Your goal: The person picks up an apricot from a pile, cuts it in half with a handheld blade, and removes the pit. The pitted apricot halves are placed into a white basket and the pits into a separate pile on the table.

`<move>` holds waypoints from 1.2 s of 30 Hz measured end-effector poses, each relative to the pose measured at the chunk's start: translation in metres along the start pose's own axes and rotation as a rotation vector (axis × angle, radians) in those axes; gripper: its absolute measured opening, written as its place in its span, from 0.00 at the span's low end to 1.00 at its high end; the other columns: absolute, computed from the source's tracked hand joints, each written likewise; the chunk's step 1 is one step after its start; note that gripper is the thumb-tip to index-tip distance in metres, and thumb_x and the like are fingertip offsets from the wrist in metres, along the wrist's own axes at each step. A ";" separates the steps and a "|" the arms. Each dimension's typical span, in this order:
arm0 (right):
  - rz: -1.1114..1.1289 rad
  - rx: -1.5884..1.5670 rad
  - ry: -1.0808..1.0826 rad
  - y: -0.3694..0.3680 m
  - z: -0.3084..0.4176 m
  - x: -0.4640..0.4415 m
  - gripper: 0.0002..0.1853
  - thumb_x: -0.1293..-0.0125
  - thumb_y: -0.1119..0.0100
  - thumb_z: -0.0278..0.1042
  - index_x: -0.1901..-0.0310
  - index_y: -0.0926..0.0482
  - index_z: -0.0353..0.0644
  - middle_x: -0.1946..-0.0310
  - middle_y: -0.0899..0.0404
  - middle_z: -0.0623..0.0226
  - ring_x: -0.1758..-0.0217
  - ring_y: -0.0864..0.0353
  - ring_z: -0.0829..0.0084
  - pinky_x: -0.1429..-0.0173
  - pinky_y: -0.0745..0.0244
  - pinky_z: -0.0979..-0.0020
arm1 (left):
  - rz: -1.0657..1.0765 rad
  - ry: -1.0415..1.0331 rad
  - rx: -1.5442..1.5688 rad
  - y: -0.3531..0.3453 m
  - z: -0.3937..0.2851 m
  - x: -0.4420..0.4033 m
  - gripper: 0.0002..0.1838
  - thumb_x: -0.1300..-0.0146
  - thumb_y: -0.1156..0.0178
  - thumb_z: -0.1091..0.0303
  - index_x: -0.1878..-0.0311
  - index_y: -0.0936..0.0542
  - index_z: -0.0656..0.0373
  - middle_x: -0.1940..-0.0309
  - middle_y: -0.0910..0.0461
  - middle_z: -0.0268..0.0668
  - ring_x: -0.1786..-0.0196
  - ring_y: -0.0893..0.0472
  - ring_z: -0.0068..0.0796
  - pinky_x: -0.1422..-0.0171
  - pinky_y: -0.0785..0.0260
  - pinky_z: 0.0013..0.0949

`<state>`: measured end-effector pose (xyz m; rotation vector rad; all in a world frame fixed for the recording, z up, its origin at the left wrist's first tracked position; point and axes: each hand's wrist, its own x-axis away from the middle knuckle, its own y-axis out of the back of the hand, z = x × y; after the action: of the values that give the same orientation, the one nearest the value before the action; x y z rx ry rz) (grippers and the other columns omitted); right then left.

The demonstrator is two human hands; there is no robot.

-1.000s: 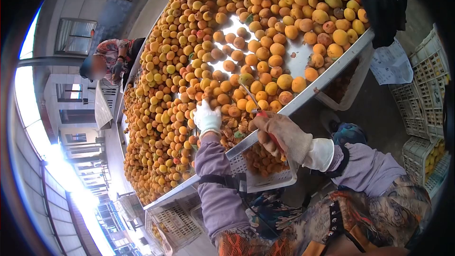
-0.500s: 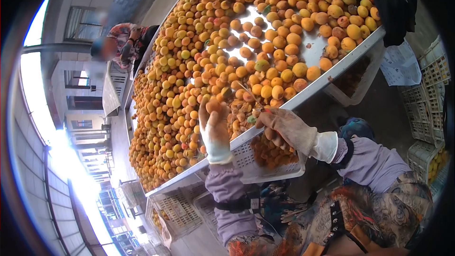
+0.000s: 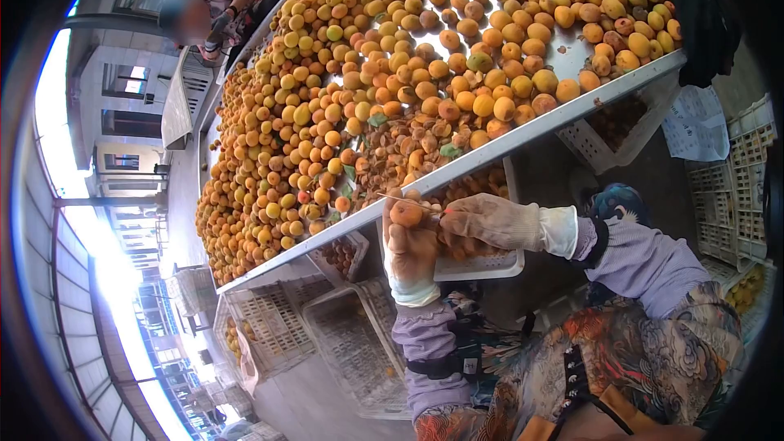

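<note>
My gloved left hand point(image 3: 411, 257) is closed around an orange apricot point(image 3: 406, 213) just in front of the table's edge. My gloved right hand point(image 3: 488, 222) grips a thin stick-like tool point(image 3: 390, 196) with a red part near the fingers. Its slender end lies across the apricot; whether it pierces the fruit I cannot tell. Just beyond my hands, split, brownish apricot pieces point(image 3: 400, 155) lie heaped on the metal table point(image 3: 523, 135). Whole apricots point(image 3: 327, 90) cover much of the tabletop. Below my hands is a white crate point(image 3: 490, 268) holding more apricot pieces, partly hidden by my hands.
Another person point(image 3: 224, 16) stands at the table's far left side. White plastic crates point(image 3: 273, 318) stand on the floor at left, and stacked crates point(image 3: 723, 196) at right. A black cloth point(image 3: 694, 16) hangs over the table's right corner. The raised metal rim runs in front of me.
My left hand has drawn back from over the table toward me with an apricot. My right hand has moved slightly down, bringing the tool to the fruit. The view has shifted.
</note>
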<state>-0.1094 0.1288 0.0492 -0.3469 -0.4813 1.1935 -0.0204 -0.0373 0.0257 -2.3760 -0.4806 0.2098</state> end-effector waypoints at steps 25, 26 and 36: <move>0.017 0.003 0.080 -0.005 -0.024 -0.014 0.20 0.32 0.50 0.55 0.61 0.24 0.43 0.74 0.28 0.79 0.70 0.32 0.87 0.66 0.34 0.79 | 0.015 0.003 -0.231 -0.022 -0.006 0.010 0.40 0.39 0.42 0.46 0.31 0.45 0.56 0.45 0.28 0.43 0.44 0.27 0.41 0.37 0.35 0.45; 0.052 0.034 0.037 -0.004 -0.022 -0.012 0.20 0.32 0.50 0.54 0.60 0.24 0.43 0.73 0.27 0.78 0.68 0.32 0.87 0.64 0.34 0.79 | 0.028 -0.024 -0.329 -0.024 -0.008 0.010 0.41 0.41 0.39 0.46 0.33 0.44 0.60 0.46 0.27 0.45 0.44 0.26 0.43 0.36 0.36 0.43; -0.063 -0.011 0.203 -0.016 -0.038 -0.014 0.20 0.32 0.51 0.56 0.62 0.25 0.44 0.79 0.31 0.80 0.83 0.39 0.88 0.82 0.47 0.83 | -0.043 0.084 -0.138 -0.014 0.012 0.008 0.31 0.36 0.45 0.47 0.39 0.34 0.61 0.49 0.25 0.42 0.48 0.26 0.38 0.40 0.34 0.41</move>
<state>-0.0811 0.1098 0.0224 -0.4542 -0.3201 1.0818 -0.0202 -0.0169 0.0255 -2.4942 -0.5207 0.0580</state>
